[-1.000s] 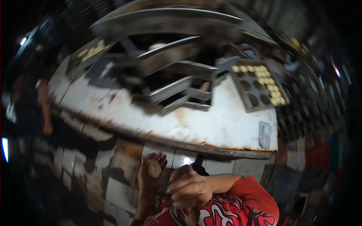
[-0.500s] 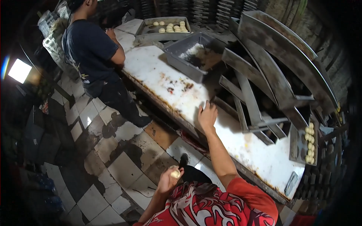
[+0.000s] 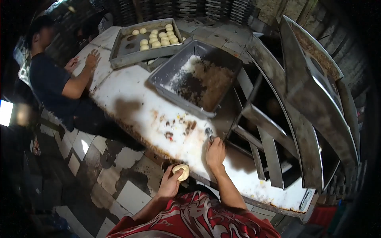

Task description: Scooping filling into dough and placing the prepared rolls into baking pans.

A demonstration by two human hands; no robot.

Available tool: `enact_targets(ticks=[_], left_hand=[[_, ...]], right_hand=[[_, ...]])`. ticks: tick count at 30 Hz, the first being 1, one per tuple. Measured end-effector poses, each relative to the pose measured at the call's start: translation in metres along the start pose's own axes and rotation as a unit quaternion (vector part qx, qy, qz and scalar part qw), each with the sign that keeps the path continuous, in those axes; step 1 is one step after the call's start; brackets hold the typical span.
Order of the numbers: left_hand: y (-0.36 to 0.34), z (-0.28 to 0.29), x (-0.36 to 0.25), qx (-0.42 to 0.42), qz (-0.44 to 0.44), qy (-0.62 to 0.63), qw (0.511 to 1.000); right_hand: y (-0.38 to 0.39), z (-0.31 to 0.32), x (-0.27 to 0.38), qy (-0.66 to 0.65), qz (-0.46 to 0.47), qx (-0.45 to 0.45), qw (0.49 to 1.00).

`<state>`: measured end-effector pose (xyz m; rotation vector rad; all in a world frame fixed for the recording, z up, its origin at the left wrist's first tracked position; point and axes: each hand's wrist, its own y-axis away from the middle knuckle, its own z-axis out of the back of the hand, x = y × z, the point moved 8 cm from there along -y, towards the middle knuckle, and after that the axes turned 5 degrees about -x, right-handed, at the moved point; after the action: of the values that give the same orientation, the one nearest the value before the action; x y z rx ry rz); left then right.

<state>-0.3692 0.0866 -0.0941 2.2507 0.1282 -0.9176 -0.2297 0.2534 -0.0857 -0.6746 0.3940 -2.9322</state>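
My left hand [image 3: 170,185] is closed around a pale, flattened round of dough [image 3: 181,173], thumb pressed on its face, just off the table's near edge. My right hand [image 3: 216,154], fingers closed, grips the handle of a small metal spoon [image 3: 208,131] over the white tabletop [image 3: 135,106]. The spoon's bowl points away from me, toward a grey plastic tub [image 3: 186,106]. Inside that tub lie a white crumbly heap [image 3: 184,73] and a brown crumbly mass [image 3: 214,81].
Long metal trays [image 3: 303,101] are piled at odd angles on the right. Pale dough balls fill part of a metal tray [image 3: 147,55] at the far left. A co-worker [image 3: 49,73] stands at the left with hands on the table. Dark and reddish crumbs [image 3: 190,126] spot the tabletop.
My right hand, formerly spread over the tabletop, is now closed on the spoon. My left hand has brought the dough up to the table's edge. The view has swung, bringing the tub closer.
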Motion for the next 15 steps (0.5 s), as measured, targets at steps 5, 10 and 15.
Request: enact_targets(ticks=[5,10,15], left_hand=[[-0.069,-0.018,-0.03,0.15,0.141,-0.044,0.978],[-0.088,-0.068,-0.075,0.299,0.078,-0.302,0.902],[-0.07,-0.117,-0.153,0.554,0.082,-0.245,0.792]], right_hand=[[-0.009,0.004,0.027,0.034,-0.044,0.053,0.997],[-0.033,0.064,0.125,-0.181,0.004,-0.083,0.98],[-0.17,0.069,0.182,-0.086,0.045,0.051,0.994]])
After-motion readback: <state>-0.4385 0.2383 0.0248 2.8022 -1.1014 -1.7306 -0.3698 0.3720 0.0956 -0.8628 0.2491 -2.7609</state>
